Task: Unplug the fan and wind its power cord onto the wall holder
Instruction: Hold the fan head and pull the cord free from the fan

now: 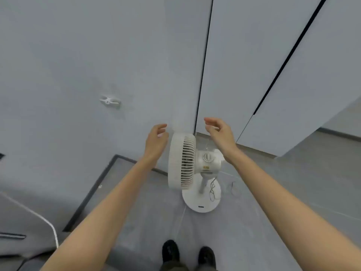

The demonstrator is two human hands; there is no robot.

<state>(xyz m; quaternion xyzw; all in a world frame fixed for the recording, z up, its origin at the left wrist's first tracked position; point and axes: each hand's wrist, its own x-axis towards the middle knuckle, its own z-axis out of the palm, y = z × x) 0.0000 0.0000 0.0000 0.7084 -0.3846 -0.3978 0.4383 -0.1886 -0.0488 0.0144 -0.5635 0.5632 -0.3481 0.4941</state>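
- You have no readable text anywhere in view.
- On the motor housing of the fan [183,163], a small yellow label [206,167] sits at 6 o'clock from the round dial [207,157]. Its print is too blurred to read.
- The dark mark [201,206] on the base shows no letters you can make out.

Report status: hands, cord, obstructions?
Left hand and right hand open, empty, raised over fan. Cord loose on fan base; wall holder bare. No obstruction seen.
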